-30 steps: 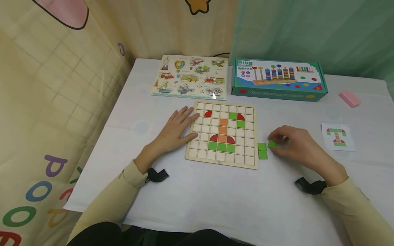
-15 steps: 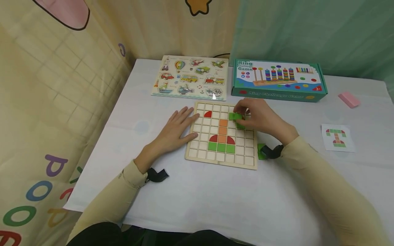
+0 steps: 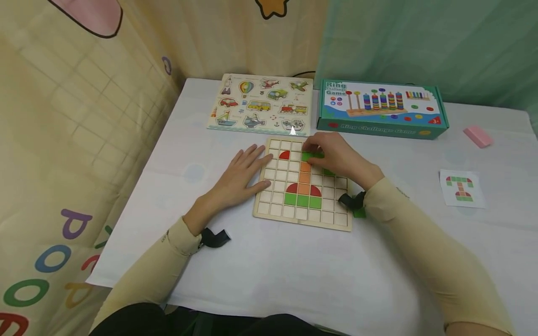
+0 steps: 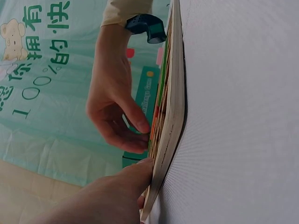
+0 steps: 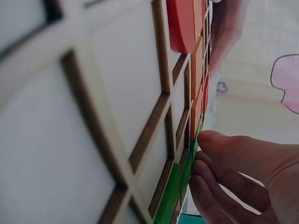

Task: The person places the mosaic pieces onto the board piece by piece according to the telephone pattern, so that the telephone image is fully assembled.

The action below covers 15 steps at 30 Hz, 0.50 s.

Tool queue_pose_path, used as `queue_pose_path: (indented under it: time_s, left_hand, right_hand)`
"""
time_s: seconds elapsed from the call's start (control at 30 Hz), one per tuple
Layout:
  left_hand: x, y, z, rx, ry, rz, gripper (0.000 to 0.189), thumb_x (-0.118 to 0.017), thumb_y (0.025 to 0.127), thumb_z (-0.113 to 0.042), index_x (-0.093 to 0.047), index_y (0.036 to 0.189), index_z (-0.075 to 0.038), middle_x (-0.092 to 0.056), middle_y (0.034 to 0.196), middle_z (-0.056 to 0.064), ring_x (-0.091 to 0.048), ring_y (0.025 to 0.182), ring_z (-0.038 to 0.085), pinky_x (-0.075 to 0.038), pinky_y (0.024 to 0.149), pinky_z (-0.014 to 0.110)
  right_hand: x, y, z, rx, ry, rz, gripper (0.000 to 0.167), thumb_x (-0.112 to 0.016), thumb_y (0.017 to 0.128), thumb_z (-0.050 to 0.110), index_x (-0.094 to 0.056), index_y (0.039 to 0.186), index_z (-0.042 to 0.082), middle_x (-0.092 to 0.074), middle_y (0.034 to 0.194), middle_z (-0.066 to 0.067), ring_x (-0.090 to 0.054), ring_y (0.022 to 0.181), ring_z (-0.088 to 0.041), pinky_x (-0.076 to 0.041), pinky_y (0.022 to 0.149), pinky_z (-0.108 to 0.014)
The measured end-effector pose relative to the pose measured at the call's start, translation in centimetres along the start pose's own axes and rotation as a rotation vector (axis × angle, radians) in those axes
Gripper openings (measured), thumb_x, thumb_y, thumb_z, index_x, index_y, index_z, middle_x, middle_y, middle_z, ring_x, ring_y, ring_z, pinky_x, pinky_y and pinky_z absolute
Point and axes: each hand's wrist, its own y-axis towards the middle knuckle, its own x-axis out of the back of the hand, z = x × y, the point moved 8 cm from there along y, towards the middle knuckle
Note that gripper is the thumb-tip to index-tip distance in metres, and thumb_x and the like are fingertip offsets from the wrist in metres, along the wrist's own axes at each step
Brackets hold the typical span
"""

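Note:
A wooden grid board [image 3: 302,223] lies on the table with red quarter-round, orange square and green square tiles in its cells. My left hand [image 3: 239,177] rests with fingers spread along the board's left edge. My right hand [image 3: 336,154] is over the upper part of the board, thumb and fingertips pinching a green square tile [image 3: 307,157] at the cell just above the orange column [image 3: 305,178]. In the right wrist view the fingertips [image 5: 208,136] are right at the grid surface. That hand hides the red tile at the upper right.
Behind the board are a vehicle picture puzzle [image 3: 260,102] and a green Ring Challenge Game box [image 3: 382,112]. A pattern card [image 3: 462,188] and a pink block [image 3: 478,136] lie to the right. Beside the board's right edge, a loose green tile [image 3: 359,213] is partly hidden under the right wrist.
My right hand picked up a green tile beside the board and carried it left to the cell above the orange column. My left hand stayed on the board's edge.

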Motion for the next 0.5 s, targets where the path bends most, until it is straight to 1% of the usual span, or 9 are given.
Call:
queue_pose_path:
  time_s: [0.17, 0.27, 0.4, 0.5]
  left_hand:
    - [0.0, 0.0, 0.0, 0.002, -0.004, -0.001, 0.073, -0.061, 0.105, -0.047, -0.035, 0.166, -0.016, -0.02, 0.176, 0.012, -0.007, 0.165, 0.032, -0.003, 0.134, 0.053]
    - [-0.1, 0.0, 0.1, 0.002, -0.003, -0.001, 0.073, -0.06, 0.105, -0.047, -0.035, 0.166, -0.017, -0.019, 0.177, 0.011, -0.007, 0.165, 0.032, -0.003, 0.134, 0.053]
    - [-0.1, 0.1, 0.1, 0.0, 0.003, -0.008, 0.073, -0.06, 0.104, -0.047, -0.035, 0.166, -0.017, -0.02, 0.177, 0.011, -0.007, 0.165, 0.032, -0.003, 0.134, 0.053]
    - [-0.2, 0.1, 0.1, -0.006, 0.004, -0.008, 0.073, -0.061, 0.105, -0.047, -0.035, 0.166, -0.016, -0.02, 0.176, 0.012, -0.008, 0.165, 0.032, -0.004, 0.134, 0.054]
  right_hand:
    - [0.2, -0.4, 0.2, 0.034, 0.014, -0.02, 0.027, -0.08, 0.094, 0.008, -0.074, 0.12, 0.002, -0.075, 0.115, -0.014, -0.071, 0.107, -0.03, -0.058, 0.1, -0.048]
    - [0.6, -1.0, -0.3, -0.003, 0.003, -0.039, 0.028, -0.079, 0.094, 0.008, -0.074, 0.121, 0.002, -0.074, 0.116, -0.014, -0.07, 0.107, -0.03, -0.058, 0.099, -0.048]
    - [0.9, -1.7, -1.1, -0.055, -0.016, -0.067, 0.031, -0.083, 0.091, 0.01, -0.074, 0.12, 0.003, -0.074, 0.112, -0.013, -0.067, 0.099, -0.029, -0.059, 0.091, -0.046]
    - [0.7, -1.8, -1.0, -0.059, -0.023, -0.059, 0.036, -0.086, 0.089, 0.015, -0.073, 0.12, 0.002, -0.074, 0.109, -0.013, -0.065, 0.094, -0.028, -0.058, 0.084, -0.043]
